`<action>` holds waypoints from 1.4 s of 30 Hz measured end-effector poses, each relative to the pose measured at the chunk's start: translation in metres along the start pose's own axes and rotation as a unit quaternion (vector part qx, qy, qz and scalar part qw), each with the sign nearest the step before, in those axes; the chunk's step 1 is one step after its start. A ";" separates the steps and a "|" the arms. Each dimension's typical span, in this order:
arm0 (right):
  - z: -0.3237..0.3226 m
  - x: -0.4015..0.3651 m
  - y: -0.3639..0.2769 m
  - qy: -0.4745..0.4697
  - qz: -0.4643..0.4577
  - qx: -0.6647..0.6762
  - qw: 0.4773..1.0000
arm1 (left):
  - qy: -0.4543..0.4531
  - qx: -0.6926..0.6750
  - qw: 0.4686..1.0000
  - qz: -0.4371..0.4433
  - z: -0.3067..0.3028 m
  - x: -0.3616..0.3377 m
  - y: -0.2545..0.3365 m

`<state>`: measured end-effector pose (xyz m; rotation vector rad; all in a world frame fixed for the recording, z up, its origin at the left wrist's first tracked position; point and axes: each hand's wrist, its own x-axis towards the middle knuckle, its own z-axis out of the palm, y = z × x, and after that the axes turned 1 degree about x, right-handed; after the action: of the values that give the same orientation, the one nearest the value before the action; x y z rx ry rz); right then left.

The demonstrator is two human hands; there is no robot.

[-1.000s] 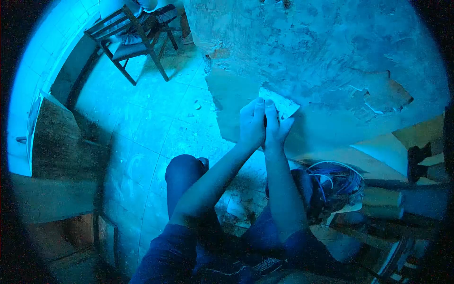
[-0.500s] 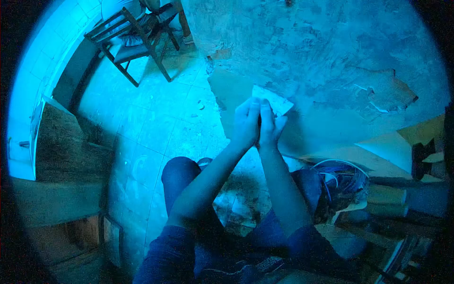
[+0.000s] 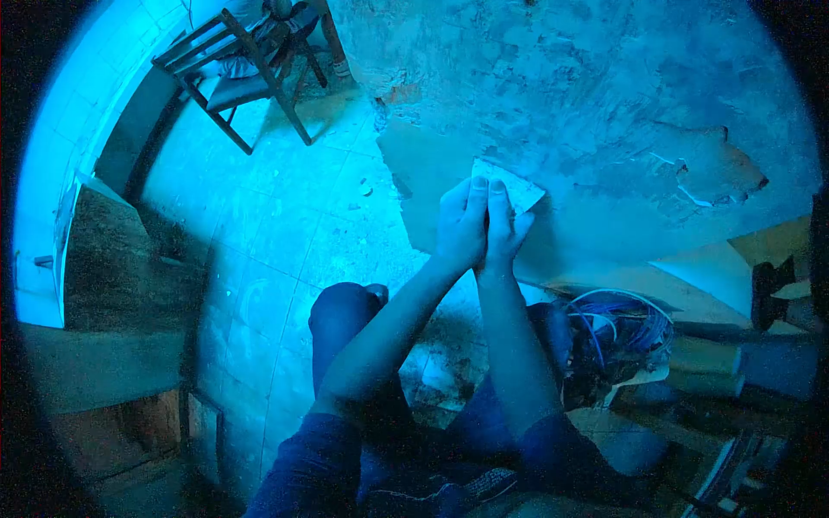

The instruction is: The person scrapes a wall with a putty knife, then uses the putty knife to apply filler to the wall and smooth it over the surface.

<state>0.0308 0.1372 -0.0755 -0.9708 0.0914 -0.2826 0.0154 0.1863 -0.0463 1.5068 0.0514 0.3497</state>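
Observation:
Both arms stretch forward, and the hands meet in front of the rough, patchy wall surface (image 3: 570, 78). My left hand (image 3: 460, 223) is closed, its thumb pressing on the near edge of a pale, flat four-cornered piece (image 3: 521, 187). Right beside it, my right hand (image 3: 503, 229) grips the same piece, thumb on top. The fingers below are mostly hidden. The piece is tilted and lies against or very near the wall; contact cannot be made out. Its kind is not clear in the blue light.
A wooden chair (image 3: 244, 88) stands at the upper left, with part of a person there. A bundle of cables (image 3: 617, 324) lies right of my knee. Cardboard-like sheets (image 3: 712, 272) are at the right. A dark box-like cabinet (image 3: 112, 259) stands left of the tiled floor (image 3: 259, 285).
Both hands have shifted slightly to the right and a little down with the pale piece, still gripping it. Less of the person at the chair shows now.

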 end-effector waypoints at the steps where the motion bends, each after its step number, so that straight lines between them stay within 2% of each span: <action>1: 0.002 -0.002 0.000 0.026 0.019 0.008 0.999 | 0.001 0.000 1.000 -0.001 -0.001 0.000 -0.001; 8: -0.001 0.003 -0.013 -0.022 0.017 -0.020 0.999 | 0.037 -0.023 0.999 -0.028 0.006 -0.002 0.006; 10: -0.002 0.008 -0.015 -0.052 -0.033 -0.068 0.996 | 0.042 -0.030 0.998 -0.032 0.007 -0.003 0.009; 12: 0.004 0.006 -0.027 -0.052 -0.026 -0.097 0.994 | 0.041 -0.081 0.995 -0.027 0.007 -0.002 0.011; 14: 0.008 0.008 -0.032 -0.081 -0.066 -0.112 0.988 | 0.047 -0.069 0.996 -0.023 0.006 -0.002 0.017; 15: 0.013 0.004 -0.036 -0.054 -0.041 -0.112 0.991 | 0.047 -0.055 0.997 -0.020 0.005 -0.002 0.021; 19: 0.017 0.006 -0.026 -0.040 -0.051 -0.100 0.993 | 0.014 -0.054 0.998 -0.007 -0.006 0.000 0.033; 21: 0.013 0.005 -0.015 -0.038 -0.007 -0.085 0.996 | 0.010 -0.080 0.996 -0.028 -0.009 0.000 0.029; 25: -0.001 -0.002 0.000 -0.026 0.013 -0.056 0.998 | -0.001 -0.055 0.998 -0.028 -0.008 -0.006 0.010; 29: -0.003 -0.011 -0.011 0.011 0.050 -0.022 0.998 | 0.003 -0.045 0.999 -0.010 0.000 -0.011 0.005; 32: -0.002 -0.008 -0.020 0.006 0.031 -0.033 0.999 | 0.009 -0.072 0.997 -0.009 0.006 -0.012 0.006; 34: -0.008 0.003 -0.011 -0.031 -0.052 -0.077 0.995 | 0.015 -0.089 0.996 -0.016 0.008 -0.011 0.006; 38: -0.001 0.002 -0.021 -0.017 -0.022 -0.094 0.995 | 0.012 -0.038 0.999 -0.010 0.004 -0.006 0.006; 40: 0.007 0.002 -0.029 -0.048 -0.043 -0.134 0.989 | 0.000 -0.026 1.000 -0.010 0.000 -0.005 0.014; 42: 0.024 0.005 -0.032 -0.049 -0.056 -0.115 0.991 | 0.013 -0.066 0.998 0.013 -0.006 0.003 0.031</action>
<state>0.0342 0.1383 -0.0350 -1.2200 -0.0202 -0.3319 0.0103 0.1935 -0.0154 1.3731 0.0287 0.3869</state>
